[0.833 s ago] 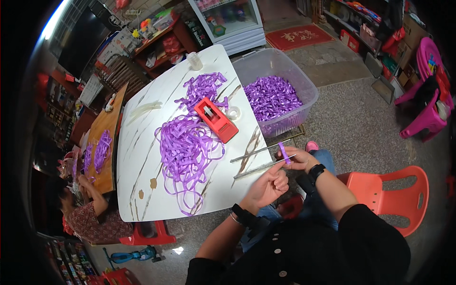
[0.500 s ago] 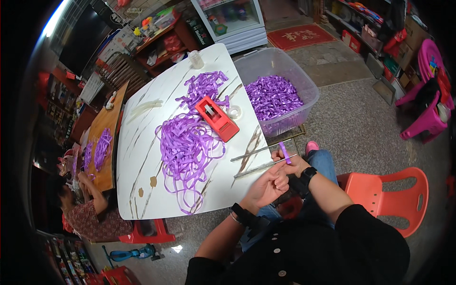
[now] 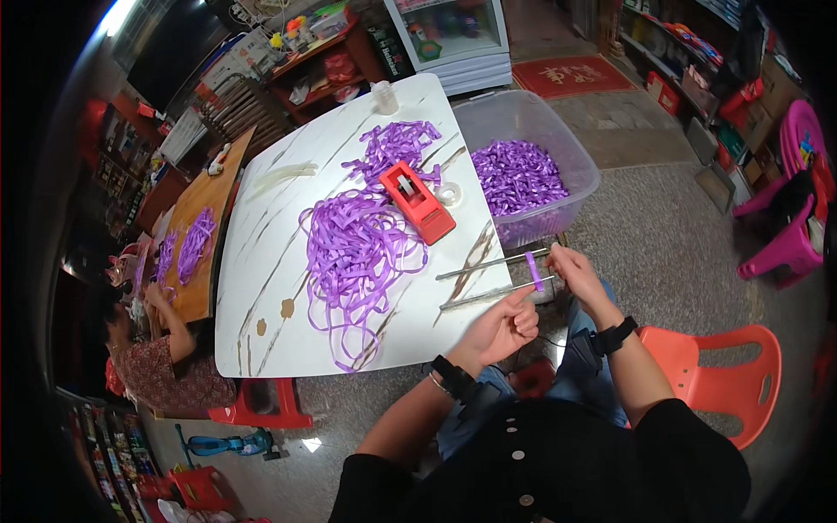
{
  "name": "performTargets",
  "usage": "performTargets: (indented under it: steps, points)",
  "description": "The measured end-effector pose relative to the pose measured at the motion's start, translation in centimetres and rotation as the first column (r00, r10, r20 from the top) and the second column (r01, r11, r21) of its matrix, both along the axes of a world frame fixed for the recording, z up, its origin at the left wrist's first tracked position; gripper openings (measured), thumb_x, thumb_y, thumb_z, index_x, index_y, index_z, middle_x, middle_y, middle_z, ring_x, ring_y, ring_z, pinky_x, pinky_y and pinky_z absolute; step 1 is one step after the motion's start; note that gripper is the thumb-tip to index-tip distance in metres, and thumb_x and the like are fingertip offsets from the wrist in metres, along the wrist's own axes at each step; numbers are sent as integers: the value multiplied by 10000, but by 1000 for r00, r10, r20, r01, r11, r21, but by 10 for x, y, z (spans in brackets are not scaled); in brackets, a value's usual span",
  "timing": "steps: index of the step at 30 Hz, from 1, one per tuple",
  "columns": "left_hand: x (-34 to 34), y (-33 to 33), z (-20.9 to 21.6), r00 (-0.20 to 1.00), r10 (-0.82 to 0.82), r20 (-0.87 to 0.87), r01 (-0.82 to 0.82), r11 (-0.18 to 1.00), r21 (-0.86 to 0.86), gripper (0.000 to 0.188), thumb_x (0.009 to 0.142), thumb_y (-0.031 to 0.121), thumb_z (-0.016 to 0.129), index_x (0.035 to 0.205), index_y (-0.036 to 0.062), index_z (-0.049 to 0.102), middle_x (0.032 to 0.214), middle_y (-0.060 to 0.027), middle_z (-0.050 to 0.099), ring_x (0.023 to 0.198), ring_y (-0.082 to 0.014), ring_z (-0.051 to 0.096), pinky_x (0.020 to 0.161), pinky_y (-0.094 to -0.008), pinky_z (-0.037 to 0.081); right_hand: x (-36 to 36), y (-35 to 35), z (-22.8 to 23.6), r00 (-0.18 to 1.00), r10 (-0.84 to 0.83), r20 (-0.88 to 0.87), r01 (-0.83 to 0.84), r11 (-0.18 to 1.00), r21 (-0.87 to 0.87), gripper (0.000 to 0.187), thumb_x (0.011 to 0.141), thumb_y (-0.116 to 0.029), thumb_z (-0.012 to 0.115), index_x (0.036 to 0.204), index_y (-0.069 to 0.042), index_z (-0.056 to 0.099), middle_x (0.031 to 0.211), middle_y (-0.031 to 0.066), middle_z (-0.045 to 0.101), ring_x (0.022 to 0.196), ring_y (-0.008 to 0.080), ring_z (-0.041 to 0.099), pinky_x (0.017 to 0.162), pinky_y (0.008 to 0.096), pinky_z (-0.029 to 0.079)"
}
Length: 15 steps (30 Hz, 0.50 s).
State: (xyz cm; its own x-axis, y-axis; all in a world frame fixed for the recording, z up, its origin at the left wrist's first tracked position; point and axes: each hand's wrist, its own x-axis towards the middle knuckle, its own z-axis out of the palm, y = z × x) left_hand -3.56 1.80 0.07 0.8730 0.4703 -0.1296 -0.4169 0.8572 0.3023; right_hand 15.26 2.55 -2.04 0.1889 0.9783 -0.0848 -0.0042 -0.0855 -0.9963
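Two thin metal rods stick out over the table's near right edge, with a short loop of purple ribbon around both of them. My left hand stretches its index finger to the near rod beside the ribbon, while its other fingers curl loosely around nothing visible. My right hand is at the far rod's tip, fingers bent together; whatever they pinch is too small to make out. A tangled heap of long purple ribbon lies on the white table. Beside it stands a red tape dispenser.
A clear plastic tub of folded purple ribbon pieces stands beyond the table. A tape roll and small jar are on the tabletop. An orange chair is at my right. Another person works at a wooden table on the left.
My right hand has moved away from my left hand, off to the right and up to the far rod's tip. My left index finger has straightened along the near rod. The view has shifted slightly.
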Motion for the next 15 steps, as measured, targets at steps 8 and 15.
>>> performTargets:
  steps: [8, 15]
  points:
    - [1, 1, -4, 1000, 0, 17, 1, 1000, -10, 290, 809, 84, 393, 1093, 25, 414, 646, -3, 312, 594, -106, 309, 596, -230, 293, -34, -5, 41, 593, -157, 789, 30, 984, 173, 326, 697, -364, 631, 683, -46, 561, 632, 58, 542, 588, 224, 545, 539, 312, 422]
    - [-2, 3, -6, 1000, -17, 25, 18, 999, -45, 391, 808, 68, 410, 1195, 57, 351, 660, -16, 345, 626, -116, 354, 618, -242, 334, -8, 9, 15, 951, 103, 291, -74, 991, -109, 254, 724, -304, 634, 653, -69, 568, 597, 10, 541, 507, 134, 499, 473, 272, 392]
